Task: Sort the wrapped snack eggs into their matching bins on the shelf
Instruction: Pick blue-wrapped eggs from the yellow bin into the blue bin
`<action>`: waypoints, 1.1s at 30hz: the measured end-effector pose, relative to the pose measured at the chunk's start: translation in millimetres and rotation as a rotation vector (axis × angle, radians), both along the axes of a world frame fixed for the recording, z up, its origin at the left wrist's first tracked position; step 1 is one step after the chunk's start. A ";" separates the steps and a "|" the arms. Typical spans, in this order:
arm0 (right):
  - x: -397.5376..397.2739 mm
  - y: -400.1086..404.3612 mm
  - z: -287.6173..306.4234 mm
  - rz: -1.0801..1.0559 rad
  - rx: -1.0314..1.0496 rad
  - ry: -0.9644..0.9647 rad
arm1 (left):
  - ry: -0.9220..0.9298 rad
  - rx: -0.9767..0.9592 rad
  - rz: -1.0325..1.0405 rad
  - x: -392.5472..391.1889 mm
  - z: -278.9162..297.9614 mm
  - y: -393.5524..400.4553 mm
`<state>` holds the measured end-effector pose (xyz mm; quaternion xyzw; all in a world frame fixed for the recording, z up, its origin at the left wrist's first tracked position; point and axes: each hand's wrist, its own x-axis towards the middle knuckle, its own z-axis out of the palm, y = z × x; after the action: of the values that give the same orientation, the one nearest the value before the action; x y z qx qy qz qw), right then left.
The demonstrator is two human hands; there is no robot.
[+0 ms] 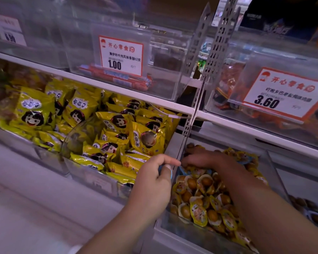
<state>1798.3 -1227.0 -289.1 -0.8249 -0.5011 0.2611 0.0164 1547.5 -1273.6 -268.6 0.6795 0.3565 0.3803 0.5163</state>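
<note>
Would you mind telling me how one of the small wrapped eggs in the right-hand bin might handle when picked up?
The small wrapped eggs look rounded under glossy film, so probably slippery and apt to roll. Their flat frilled wrapper edges likely offer an easy pinch.

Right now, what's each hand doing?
Left hand: pinching a blue-edged wrapper.
Right hand: down in the egg bin; grip cannot be told.

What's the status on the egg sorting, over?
Left hand pinching a blue-wrapped piece at the divider. Right hand down in the bin of small wrapped eggs, grip hidden. Nothing blocking.
</note>
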 end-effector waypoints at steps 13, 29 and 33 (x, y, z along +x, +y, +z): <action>2.2 -51.4 17.7 -0.122 0.535 0.336 | -0.053 0.115 -0.018 13.5 -2.7 -2.7; -34.3 -185.7 19.7 -0.154 0.640 0.377 | 0.393 0.461 -0.191 66.0 -26.7 -39.4; -25.4 -193.1 22.1 -0.166 0.687 0.269 | 0.488 0.505 -0.248 74.1 -24.9 -29.5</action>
<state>1773.0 -1420.1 -267.0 -0.7674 -0.4842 0.1817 0.3790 1621.7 -1303.2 -293.5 0.8942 0.2790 0.2175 0.2743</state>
